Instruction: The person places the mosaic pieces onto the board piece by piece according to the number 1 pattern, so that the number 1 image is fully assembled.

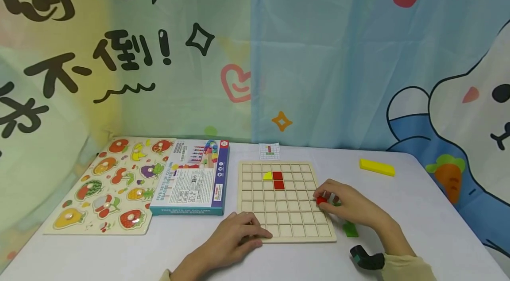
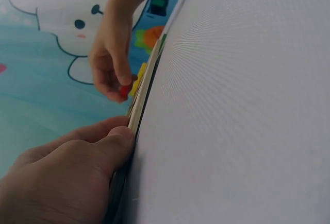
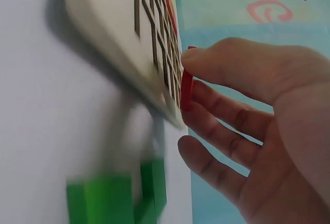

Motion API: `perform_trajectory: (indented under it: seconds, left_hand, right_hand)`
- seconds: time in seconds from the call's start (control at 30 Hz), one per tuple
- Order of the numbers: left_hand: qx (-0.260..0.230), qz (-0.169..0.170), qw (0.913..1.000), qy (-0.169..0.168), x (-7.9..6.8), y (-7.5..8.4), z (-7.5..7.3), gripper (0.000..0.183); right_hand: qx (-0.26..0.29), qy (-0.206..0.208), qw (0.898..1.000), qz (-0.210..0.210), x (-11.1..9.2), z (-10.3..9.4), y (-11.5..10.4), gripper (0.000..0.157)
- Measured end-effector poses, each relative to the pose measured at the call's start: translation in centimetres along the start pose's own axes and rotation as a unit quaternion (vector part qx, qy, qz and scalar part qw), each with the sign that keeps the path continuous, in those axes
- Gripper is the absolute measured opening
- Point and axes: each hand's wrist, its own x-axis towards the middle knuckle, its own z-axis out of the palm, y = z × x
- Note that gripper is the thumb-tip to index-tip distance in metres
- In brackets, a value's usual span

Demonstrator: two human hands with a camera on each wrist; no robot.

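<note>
A wooden grid board lies on the table. One yellow piece and two red square tiles sit in its upper cells. My left hand holds the board's front left edge, thumb at the side and fingers on top; the left wrist view shows the thumb against that edge. Over the board's right edge, my right hand pinches another red tile between thumb and fingers. Green pieces lie on the table beneath and beside the right hand, partly hidden by it.
A small pattern card lies behind the board. To the left are a boxed game and a fruit puzzle board. A yellow bar lies at the back right. A printed curtain hangs behind the table.
</note>
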Motion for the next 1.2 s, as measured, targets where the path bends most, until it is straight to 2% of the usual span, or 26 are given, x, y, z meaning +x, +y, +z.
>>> perform_trajectory:
  seconds: [0.27,0.47,0.63,0.87,1.1,1.2]
  left_hand:
    - [-0.003,-0.009,0.9999,-0.008,0.1,0.0,-0.2,0.020]
    - [-0.006,-0.027,0.9995,-0.015,0.1,0.0,-0.2,0.019]
    - [-0.007,-0.025,0.9996,-0.015,0.1,0.0,-0.1,0.019]
    - [-0.014,-0.045,0.9986,-0.025,0.1,0.2,-0.1,0.020]
    - [0.001,-0.019,0.9998,-0.011,0.1,0.2,-0.1,0.020]
    - [0.004,-0.019,0.9998,-0.009,0.1,0.1,-0.2,0.020]
  right_hand:
    - [0.003,0.006,1.000,-0.011,2.2,1.1,-1.4,0.023]
    - [0.001,0.010,1.000,-0.027,3.7,1.8,-2.4,0.020]
    - [-0.004,0.010,0.999,-0.049,4.6,2.5,-2.9,0.019]
    - [-0.020,0.021,0.998,-0.053,5.8,3.4,-3.4,0.015]
    - [-0.033,0.017,0.997,-0.070,6.6,4.0,-3.8,0.013]
    - [-0.034,0.016,0.997,-0.072,6.8,4.2,-3.9,0.012]
